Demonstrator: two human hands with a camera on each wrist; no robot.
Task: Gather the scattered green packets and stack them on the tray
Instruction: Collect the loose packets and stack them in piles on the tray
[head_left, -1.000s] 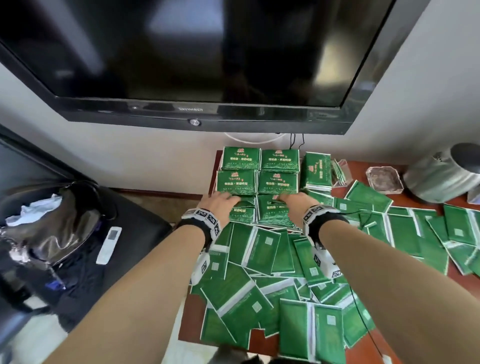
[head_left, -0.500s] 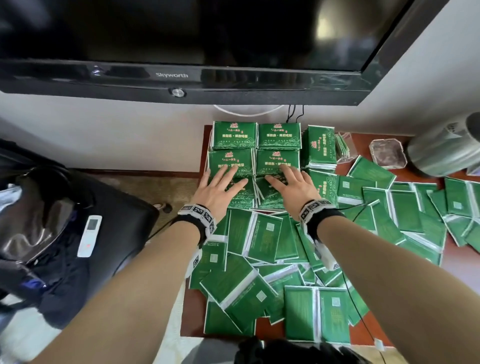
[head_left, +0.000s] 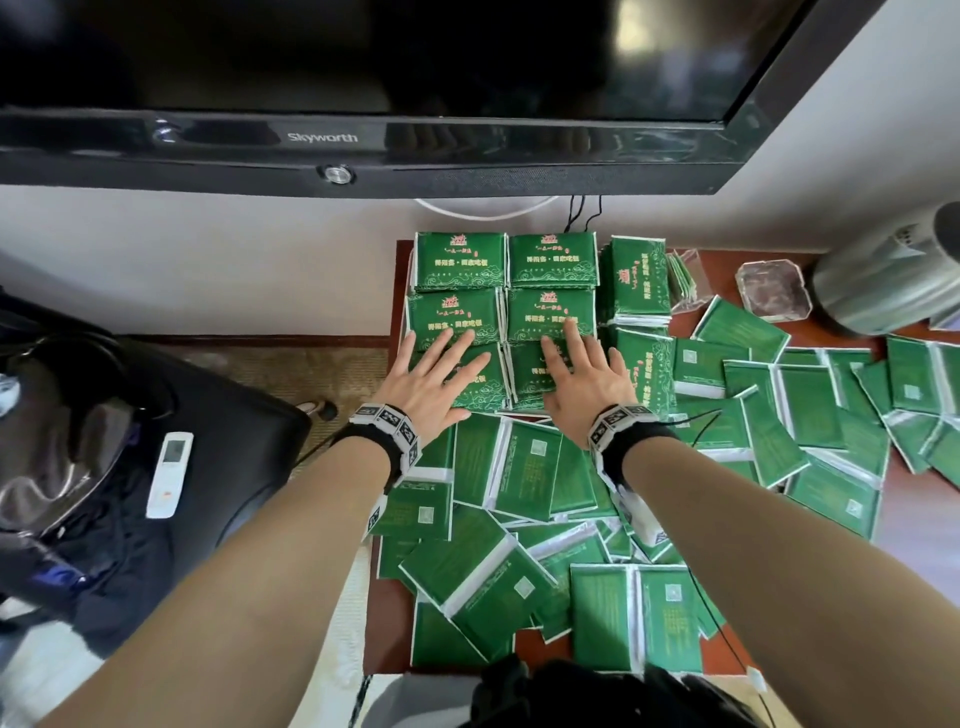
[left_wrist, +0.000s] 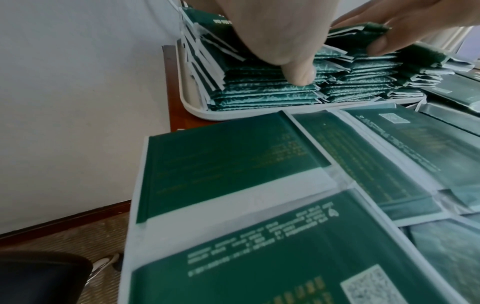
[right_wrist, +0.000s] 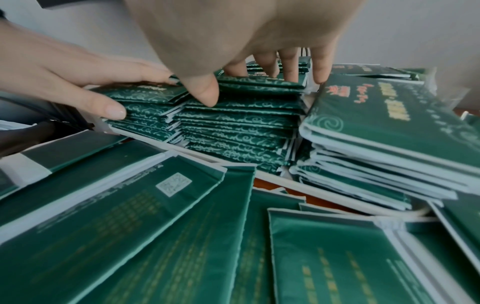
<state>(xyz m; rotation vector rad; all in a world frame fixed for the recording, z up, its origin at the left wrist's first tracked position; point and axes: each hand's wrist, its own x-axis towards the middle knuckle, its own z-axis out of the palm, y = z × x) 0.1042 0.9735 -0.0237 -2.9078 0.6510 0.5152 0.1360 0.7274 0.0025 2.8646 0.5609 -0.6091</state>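
Nearest us, loose green packets (head_left: 524, 467) lie below our wrists. Thin, light and slippery, they are best pinched at the edges. Left hand (head_left: 434, 382) and right hand (head_left: 584, 384) press spread on the tray (left_wrist: 197, 111) stacks (head_left: 501, 332).

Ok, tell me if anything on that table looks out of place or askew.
The stacks on the tray are ragged: packet edges stick out unevenly under the left hand and right hand, which lie flat on the near stacks. Loose packets lie overlapping, face down and at all angles across the table.
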